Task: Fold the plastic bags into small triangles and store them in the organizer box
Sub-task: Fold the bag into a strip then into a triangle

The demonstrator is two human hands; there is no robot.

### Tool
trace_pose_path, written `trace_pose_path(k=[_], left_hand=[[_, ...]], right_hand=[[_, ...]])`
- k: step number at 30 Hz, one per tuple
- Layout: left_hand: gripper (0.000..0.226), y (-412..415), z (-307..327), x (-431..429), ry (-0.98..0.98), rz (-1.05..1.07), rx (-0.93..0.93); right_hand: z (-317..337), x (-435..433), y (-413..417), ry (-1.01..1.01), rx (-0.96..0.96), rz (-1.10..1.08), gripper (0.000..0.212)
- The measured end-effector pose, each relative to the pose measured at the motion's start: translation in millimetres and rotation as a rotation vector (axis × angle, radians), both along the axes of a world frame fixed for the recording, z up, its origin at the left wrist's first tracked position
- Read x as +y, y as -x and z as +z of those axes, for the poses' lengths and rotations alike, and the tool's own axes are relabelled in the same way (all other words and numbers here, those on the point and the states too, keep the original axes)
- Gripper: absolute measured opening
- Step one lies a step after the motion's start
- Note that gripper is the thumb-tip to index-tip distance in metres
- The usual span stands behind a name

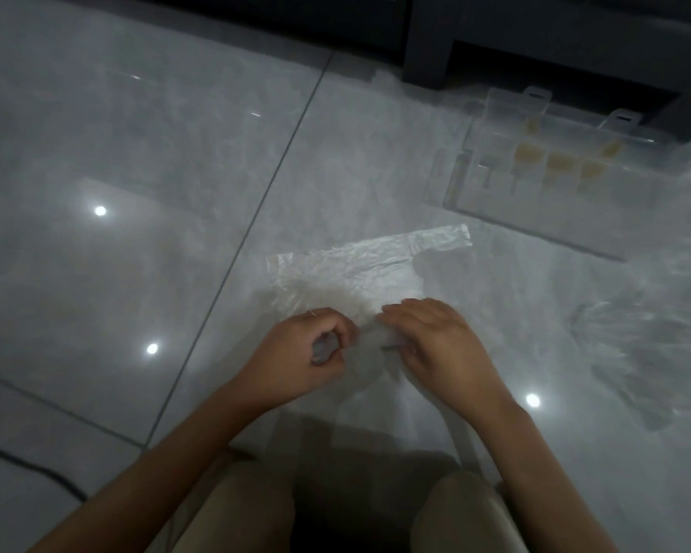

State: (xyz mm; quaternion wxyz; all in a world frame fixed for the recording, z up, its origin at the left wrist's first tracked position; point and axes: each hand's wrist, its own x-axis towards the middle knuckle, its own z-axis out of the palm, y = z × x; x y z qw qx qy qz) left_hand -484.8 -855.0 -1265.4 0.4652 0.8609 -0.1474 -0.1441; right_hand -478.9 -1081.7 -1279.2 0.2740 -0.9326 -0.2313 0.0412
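On the left is glossy grey floor with lamp glare on it; nothing of the task lies there.

My left hand is curled, finger and thumb pinching a scrap of film at the near edge of the plastic bag. The bag lies flattened on the floor just ahead of both hands, with one handle strip reaching away towards the upper right. It is thin, clear and crinkled. I judge it nearly weightless, limp and slick on this polished tile, so it will slide and spring out of a crease unless something pins it. The best hold is a pinch at an edge or corner, never the middle, with the other palm bearing down.

My right hand does just that: fingers straight and together, lying flat on the bag's near part and gripping nothing.

Further right and beyond the bag is the organizer box, clear, with yellowish pieces in several compartments; I cannot tell what they are. At the far right lies a loose heap of bags, well apart from my hands.
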Motion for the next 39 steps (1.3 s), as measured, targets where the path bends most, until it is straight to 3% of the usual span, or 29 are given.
trace_pose_path(k=[3, 5, 7, 10, 16, 24, 32, 39], left_hand=[[0.024, 1.9, 4.8, 5.7, 0.018, -0.012, 0.076], [0.050, 3.0, 9.4, 9.8, -0.088, -0.067, 0.115], [0.062, 3.4, 12.5, 11.6, -0.238, -0.122, 0.053], [0.048, 2.8, 13.1, 15.6, -0.313, -0.065, -0.056], [0.021, -8.1, 17.7, 27.6, -0.104, 0.244, 0.136], [0.023, -19.6, 12.2, 32.0, -0.159, 0.495, 0.175], [0.021, -38.1, 1.5, 22.9, -0.432, 0.557, 0.155], [0.028, -31.9, 0.4, 18.5, -0.469, 0.571, 0.084]], right_hand=[[3.2, 2.1, -2.8, 0.017, 0.002, 0.003, 0.039], [11.0, 3.5, -3.5, -0.015, 0.041, -0.030, 0.036], [21.0, 3.5, -4.1, -0.049, 0.147, -0.066, 0.033], [31.6, 0.3, -7.7, -0.116, 0.376, -0.052, 0.031], [35.9, -13.9, -20.5, -0.276, 0.606, -0.049, 0.028], [39.3, -23.5, -49.0, -0.233, 0.530, -0.104, 0.041], [34.5, -16.0, -83.9, 0.045, 0.571, -0.176, 0.010], [29.1, -12.7, -97.6, 0.133, 0.463, -0.294, 0.014]])
